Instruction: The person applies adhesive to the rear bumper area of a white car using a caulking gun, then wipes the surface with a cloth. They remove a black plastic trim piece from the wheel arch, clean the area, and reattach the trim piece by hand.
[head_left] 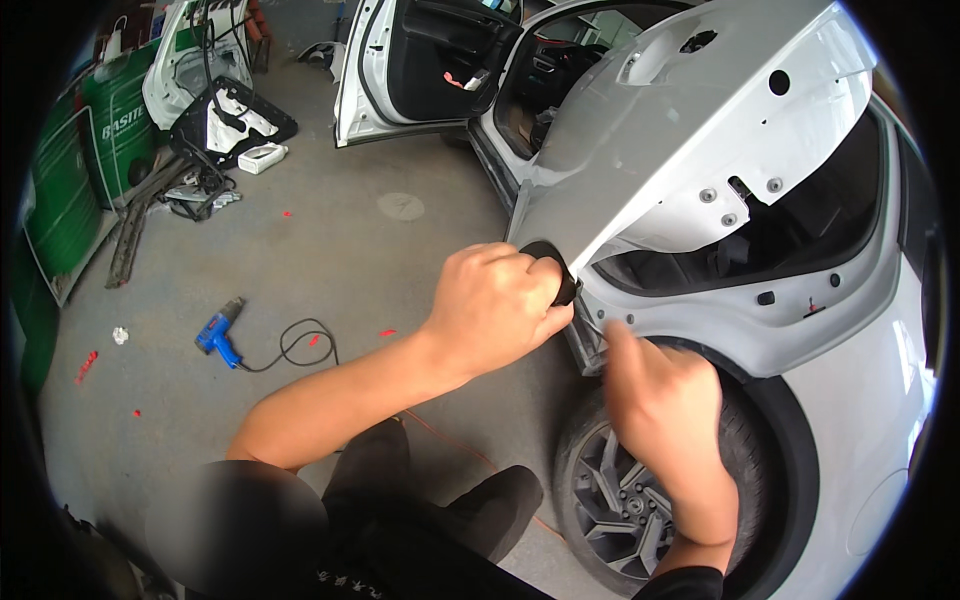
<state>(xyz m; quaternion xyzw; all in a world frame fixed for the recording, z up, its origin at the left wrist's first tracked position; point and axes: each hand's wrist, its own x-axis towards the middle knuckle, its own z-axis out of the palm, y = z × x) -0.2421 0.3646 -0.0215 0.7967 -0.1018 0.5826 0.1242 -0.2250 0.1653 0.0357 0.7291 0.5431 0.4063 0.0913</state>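
Note:
A silver rear car door (600, 160) stands open in front of me, its pale inner edge dotted with holes and bolts. My left hand (500, 305) is closed on a black trim piece (566, 285) at the door's near lower corner. Most of that piece is covered by my fingers. Just to the right, my right hand (662, 395) is closed in a fist above the rear wheel (635, 500) and slightly blurred. Whatever its fingers hold, if anything, cannot be made out.
A blue heat gun (220, 332) with a dark cord lies on the floor at left, among red scraps (87, 366). The front door (430, 70) is open ahead. Removed door parts (235, 120) and green panels (120, 130) stand at far left.

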